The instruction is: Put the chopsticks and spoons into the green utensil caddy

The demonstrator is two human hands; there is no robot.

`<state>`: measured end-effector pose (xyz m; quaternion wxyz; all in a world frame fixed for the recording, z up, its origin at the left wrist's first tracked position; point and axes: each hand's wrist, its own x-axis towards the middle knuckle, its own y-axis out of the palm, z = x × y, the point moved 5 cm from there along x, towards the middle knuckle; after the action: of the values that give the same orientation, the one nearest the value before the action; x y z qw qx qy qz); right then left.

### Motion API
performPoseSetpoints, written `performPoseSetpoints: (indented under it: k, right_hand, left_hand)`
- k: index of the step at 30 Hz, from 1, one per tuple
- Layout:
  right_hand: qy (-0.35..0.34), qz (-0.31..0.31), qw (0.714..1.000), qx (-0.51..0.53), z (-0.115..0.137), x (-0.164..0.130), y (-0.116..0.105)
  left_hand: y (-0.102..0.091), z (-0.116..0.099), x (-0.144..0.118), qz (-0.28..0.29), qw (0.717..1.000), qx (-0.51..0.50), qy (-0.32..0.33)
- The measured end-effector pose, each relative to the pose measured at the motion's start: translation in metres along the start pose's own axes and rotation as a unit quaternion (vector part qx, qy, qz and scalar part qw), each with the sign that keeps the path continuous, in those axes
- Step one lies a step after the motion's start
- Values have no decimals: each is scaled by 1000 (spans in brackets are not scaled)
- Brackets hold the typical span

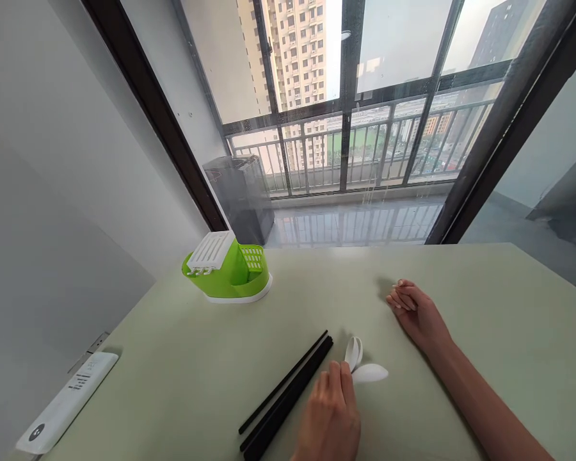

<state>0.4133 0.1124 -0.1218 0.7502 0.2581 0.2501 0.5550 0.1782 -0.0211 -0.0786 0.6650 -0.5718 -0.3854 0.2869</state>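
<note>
My left hand [331, 410] is closed at the near edge, fingers pressed together over the handles of white spoons. Two upright-looking spoon bowls [352, 353] stick out beyond its fingertips, and another spoon [370, 373] points to the right; the handles are hidden by the hand. My right hand [410, 308] rests on the table farther to the right, its fingers curled in with nothing visible in them. Just left of my left hand lies a bundle of black chopsticks [288, 394], slanting away, with one slightly apart from the others.
On the pale green table [182, 365], a green and white cutlery holder [235, 272] stands at the back left. A white power strip [70, 400] lies along the left edge by the wall. Beyond the table's far edge are a dark-framed doorway and balcony windows.
</note>
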Motion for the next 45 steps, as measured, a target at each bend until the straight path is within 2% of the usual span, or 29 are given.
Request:
performPoseSetpoints:
  k: [3, 6, 16, 27, 38, 41, 43, 45]
  right_hand:
    - [0, -1, 1000, -5, 1, 0, 1]
    - [0, -2, 1000, -3, 1, -1, 2]
    - [3, 0, 1000, -14, 2, -1, 1]
    - [2, -2, 1000, -18, 2, -1, 1]
    - [-2, 0, 1000, -19, 2, 0, -1]
    - [-1, 1, 1000, -12, 2, 0, -1]
    - [0, 2, 1000, -11, 2, 0, -2]
    - [0, 2, 1000, -16, 1, 1, -2]
  left_hand:
    - [16, -2, -2, 8, 999, -3, -33]
    - [23, -4, -3, 17, 999, -14, -43]
    - [29, -8, -4, 42, 997, -9, -64]
    - [30, -11, -6, 15, 997, 39, -64]
    - [12, -7, -2, 31, 996, 52, -59]
    - [-7, 0, 0, 69, 997, 31, -28]
    - [-28, 8, 5, 98, 995, -1, -5]
    - [-53, 23, 16, 102, 994, -27, -8]
